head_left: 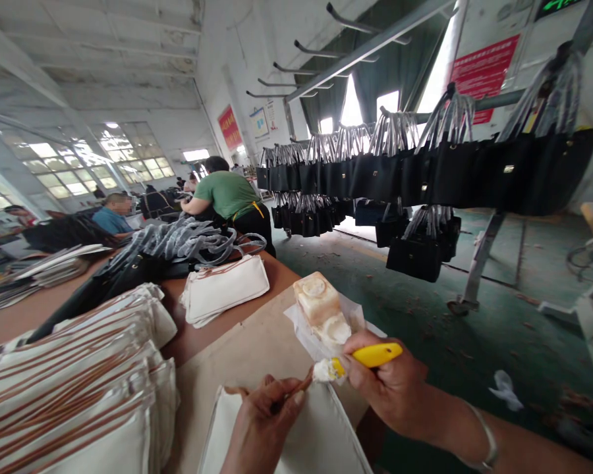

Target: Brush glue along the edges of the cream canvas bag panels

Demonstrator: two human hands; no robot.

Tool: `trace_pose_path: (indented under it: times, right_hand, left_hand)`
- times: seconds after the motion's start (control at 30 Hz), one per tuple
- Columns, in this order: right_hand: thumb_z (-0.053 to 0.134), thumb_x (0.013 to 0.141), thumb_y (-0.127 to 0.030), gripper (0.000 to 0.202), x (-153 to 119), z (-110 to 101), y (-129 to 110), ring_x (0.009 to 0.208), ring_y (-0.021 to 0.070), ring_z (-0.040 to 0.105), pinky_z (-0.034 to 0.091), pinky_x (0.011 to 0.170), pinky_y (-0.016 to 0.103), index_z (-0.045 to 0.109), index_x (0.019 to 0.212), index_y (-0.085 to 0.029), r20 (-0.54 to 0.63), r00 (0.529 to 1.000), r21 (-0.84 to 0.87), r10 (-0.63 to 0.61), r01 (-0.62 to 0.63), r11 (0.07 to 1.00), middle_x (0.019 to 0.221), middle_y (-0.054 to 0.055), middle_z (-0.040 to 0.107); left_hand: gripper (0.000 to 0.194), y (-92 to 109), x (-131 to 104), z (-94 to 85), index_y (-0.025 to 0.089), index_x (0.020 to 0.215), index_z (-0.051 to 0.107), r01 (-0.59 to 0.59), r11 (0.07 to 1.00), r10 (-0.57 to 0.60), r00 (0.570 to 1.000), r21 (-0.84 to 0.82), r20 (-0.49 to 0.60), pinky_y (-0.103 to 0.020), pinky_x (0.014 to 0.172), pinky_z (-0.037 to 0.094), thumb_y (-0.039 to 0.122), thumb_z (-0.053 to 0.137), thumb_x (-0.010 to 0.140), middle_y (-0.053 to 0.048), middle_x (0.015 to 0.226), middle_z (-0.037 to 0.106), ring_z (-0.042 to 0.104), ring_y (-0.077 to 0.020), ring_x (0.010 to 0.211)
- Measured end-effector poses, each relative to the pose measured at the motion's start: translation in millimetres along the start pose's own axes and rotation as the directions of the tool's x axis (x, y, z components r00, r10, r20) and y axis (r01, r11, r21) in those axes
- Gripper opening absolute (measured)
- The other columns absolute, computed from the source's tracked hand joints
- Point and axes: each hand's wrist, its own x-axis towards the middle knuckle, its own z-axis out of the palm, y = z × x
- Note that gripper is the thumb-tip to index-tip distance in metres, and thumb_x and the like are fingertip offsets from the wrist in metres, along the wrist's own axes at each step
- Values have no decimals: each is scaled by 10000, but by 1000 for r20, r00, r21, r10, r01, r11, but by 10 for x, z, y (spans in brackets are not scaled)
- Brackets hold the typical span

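My right hand [393,385] is closed round a yellow-handled brush [375,355]. White paste coats its bristles, which touch a brown strip [304,382] at the top edge of a cream bag piece [311,438]. That strip is pinched between the thumb and fingers of my left hand [264,421], above the piece lying on the table. Just beyond the brush is a stained white container [319,299] with paste at its cut opening, resting on white sheeting [353,313].
Stacked cream pieces with brown trim [79,382] fill the left. Another cream stack [227,289] lies behind, near wrapped grey handles [178,240]. A rack of black bags [366,174] stands right, beyond the table edge. A person in green [230,194] bends over the far end.
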Motion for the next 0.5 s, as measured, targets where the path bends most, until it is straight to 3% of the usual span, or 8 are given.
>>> trace_pose_path:
  times: [0.1,0.17,0.3,0.37,0.43,0.5]
  right_hand:
    - [527,958,-282,135,21,-44,61,581,139,502,390,549,254,597,877,-199,-111,993,18,25,-24,1000,677,-18,535]
    - [553,955,-309,142,35,-124,118,574,136,493,388,536,249,603,884,-197,-179,979,67,102,-92,994,669,-19,536]
    - [583,942,-344,179,44,-295,153,431,98,339,303,441,224,574,843,-196,-181,927,373,329,-245,895,493,-82,407]
    - [598,926,-326,182,50,-341,112,399,82,266,261,428,220,552,808,-194,-138,906,524,400,-276,806,447,-103,359]
    - [611,904,-300,176,53,-354,49,392,73,234,237,427,221,544,785,-188,-102,901,591,422,-286,754,431,-111,340]
    - [614,894,-288,170,43,-338,-15,403,73,250,229,430,223,554,779,-179,-74,913,580,402,-289,762,441,-104,355]
  left_hand:
    - [305,3,-94,20,238,899,782,-95,991,98,995,93,-31,-246,655,425,501,647,822,7,702,532,556,-149,691]
    - [220,-13,-182,24,271,955,771,-241,956,249,968,168,-32,-240,673,451,419,638,860,3,716,553,585,-145,709]
    - [218,-89,-353,18,281,1042,723,-556,754,605,795,350,-40,-233,635,477,235,693,831,-5,755,570,576,-138,696]
    - [262,-123,-408,11,275,1055,701,-607,672,681,731,425,-33,-230,602,478,193,713,806,-10,769,565,561,-140,689]
    - [288,-134,-435,5,280,1073,681,-614,639,703,710,464,-27,-229,589,483,185,717,804,-11,777,558,555,-142,692]
    - [282,-116,-439,1,280,1078,669,-614,635,704,710,470,-24,-232,594,495,195,714,812,-13,787,553,560,-146,705]
